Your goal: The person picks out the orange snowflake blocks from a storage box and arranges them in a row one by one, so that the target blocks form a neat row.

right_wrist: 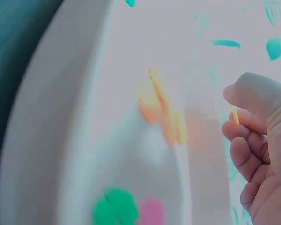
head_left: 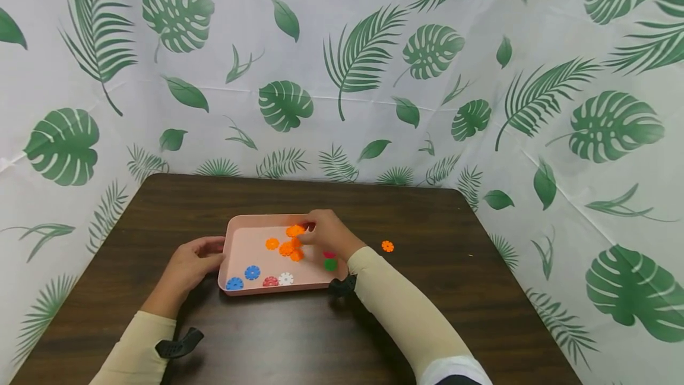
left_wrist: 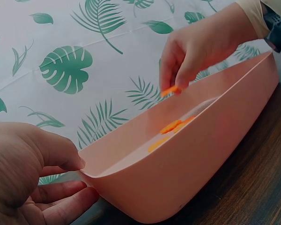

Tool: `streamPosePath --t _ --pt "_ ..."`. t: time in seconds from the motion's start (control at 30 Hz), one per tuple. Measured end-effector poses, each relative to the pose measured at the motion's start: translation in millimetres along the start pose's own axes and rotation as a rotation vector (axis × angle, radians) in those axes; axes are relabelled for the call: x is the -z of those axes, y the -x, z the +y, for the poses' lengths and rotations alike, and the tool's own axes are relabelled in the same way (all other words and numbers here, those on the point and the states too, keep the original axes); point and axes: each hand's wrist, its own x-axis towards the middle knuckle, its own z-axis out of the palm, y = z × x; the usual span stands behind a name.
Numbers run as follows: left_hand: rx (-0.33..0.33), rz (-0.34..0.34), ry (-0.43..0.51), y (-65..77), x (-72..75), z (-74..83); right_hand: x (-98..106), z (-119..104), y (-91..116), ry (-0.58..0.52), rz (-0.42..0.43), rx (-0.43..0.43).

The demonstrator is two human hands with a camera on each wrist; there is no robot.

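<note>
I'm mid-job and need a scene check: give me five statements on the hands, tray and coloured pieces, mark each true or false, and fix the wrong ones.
1. The right hand pinches an orange piece above the tray. True.
2. A loose orange piece lies on the table, to the right of the tray. True.
3. The left hand is reaching into the middle of the tray. False: it is at the tray's left end.
4. Two blue pieces lie in the tray. True.
5. The white piece is on the table. False: the white piece lies in the tray, beside a red piece.
</note>
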Motion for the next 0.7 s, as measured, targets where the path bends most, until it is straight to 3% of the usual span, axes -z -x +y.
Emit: streamPosePath --t 0.17,0.4,0.7 --pt "0.004 -0.005 0.004 0.8 0.5 1.6 29 21 8 0.014 0.082 0.013" --pt "0.000 0.000 0.005 2.3 -0.1 1.0 75 57 30 -0.053 0.228 0.000" --pt "-0.006 0.004 0.016 2.0 0.7 -1.3 115 124 85 -0.062 0.305 -0.139"
